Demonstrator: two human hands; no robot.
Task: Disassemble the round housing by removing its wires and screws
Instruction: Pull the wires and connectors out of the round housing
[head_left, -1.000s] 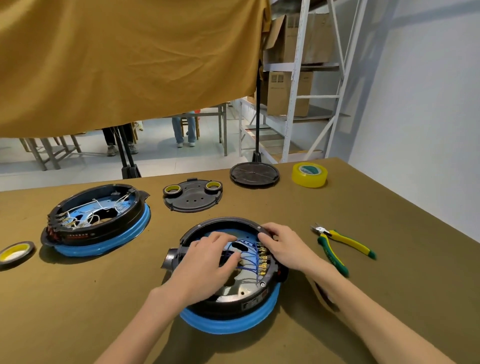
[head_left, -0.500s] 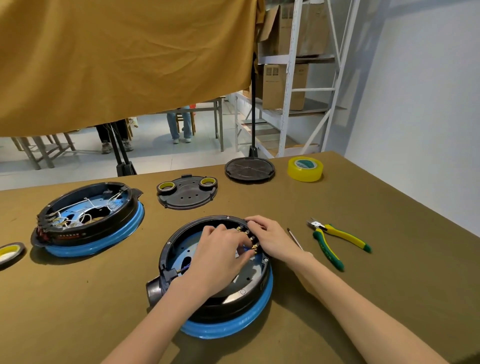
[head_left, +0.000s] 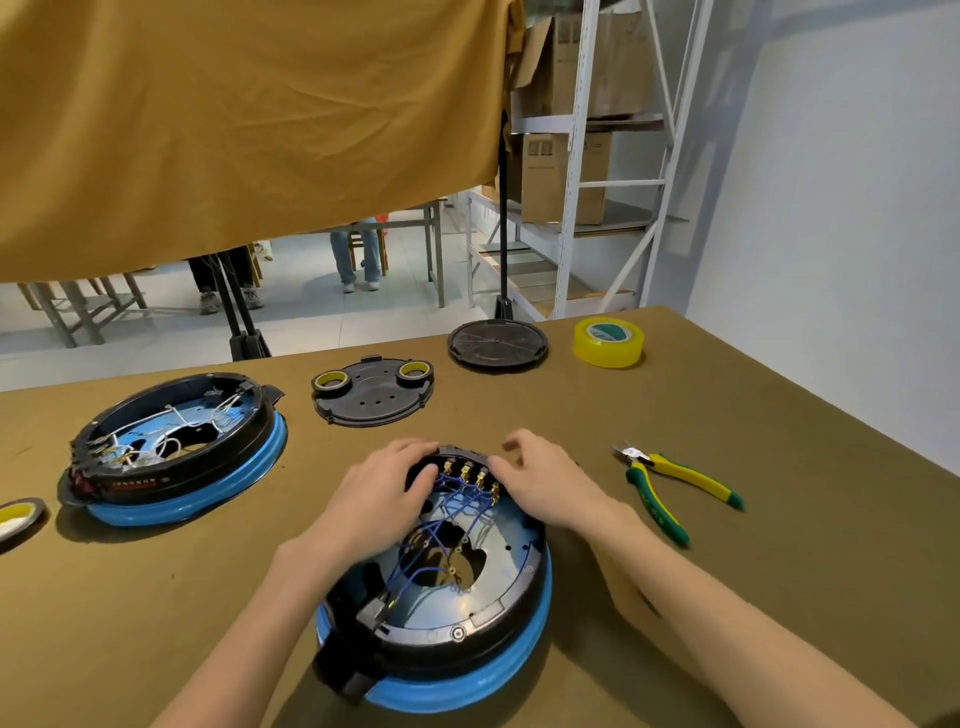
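Observation:
The round housing (head_left: 483, 618), black on a blue ring, lies on the table in front of me with its stubby outlet facing me. Blue wires (head_left: 452, 501) run from a row of brass terminals (head_left: 470, 472) at the far rim down into the open middle. My left hand (head_left: 374, 499) rests on the far left rim, its fingertips beside the terminals. My right hand (head_left: 545, 483) rests on the far right rim with its fingers loosely spread and holds nothing.
A second housing (head_left: 171, 452) with white wires sits at the left. Behind are a black cover plate (head_left: 371, 392) carrying two small tape rolls, a black disc (head_left: 497, 344) and a yellow tape roll (head_left: 608, 342). Green-yellow pliers (head_left: 670, 488) lie to the right. Another tape roll (head_left: 15, 517) lies at the left edge.
Both hands have turned the housing counter-clockwise: the terminals went from the right side to the far rim, and the outlet from the left to the near side.

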